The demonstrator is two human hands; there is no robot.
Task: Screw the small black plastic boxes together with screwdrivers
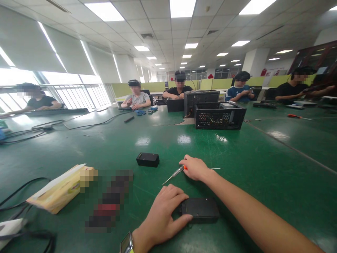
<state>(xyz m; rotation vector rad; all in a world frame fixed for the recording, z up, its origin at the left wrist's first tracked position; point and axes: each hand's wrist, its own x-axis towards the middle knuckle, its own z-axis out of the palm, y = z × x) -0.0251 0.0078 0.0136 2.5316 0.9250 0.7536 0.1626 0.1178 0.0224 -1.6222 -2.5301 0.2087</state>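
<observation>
A flat black rectangular box (201, 209) lies on the green table in front of me. My left hand (165, 211), with a watch on its wrist, grips the box's left end between thumb and fingers. Farther out, my right hand (196, 168) is closed over a screwdriver (177, 172) with a clear handle, its thin tip pointing toward me and left. Something orange shows at the fingertips, and a thin metal shaft (216, 168) sticks out on the hand's other side; its handle is hidden under the hand. Another black box (147, 160) sits beyond, to the left.
A yellow tissue pack (61, 188) and a blurred-out dark object (110, 203) lie at left, with black cables (34, 128) beyond. Open computer cases (219, 116) stand at the far side. Several people sit around the table. An orange screwdriver (298, 116) lies far right.
</observation>
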